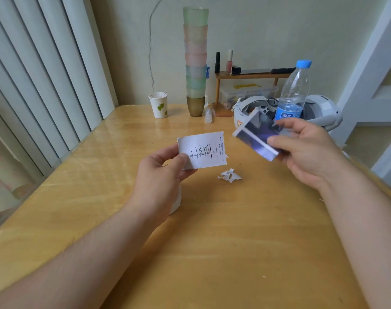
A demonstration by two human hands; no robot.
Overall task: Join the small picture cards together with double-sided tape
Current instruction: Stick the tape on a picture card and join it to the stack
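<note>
Wooden table (212, 253) pushed up against a pale wall, blinds on our left. Our left hand (165, 172) pinches a white card (202, 150) with black scribbly lines by its left edge, holding it up over the table. Our right hand (306, 150) grips a blurry purple picture card (254, 139) between thumb and fingers, tilted, just right of the white one and not touching it. Crumpled bits of white backing paper (229, 175) sit on the table below both cards. Further back there's a stack of cups (195, 63), a paper cup (159, 105) and a water bottle (293, 90)
</note>
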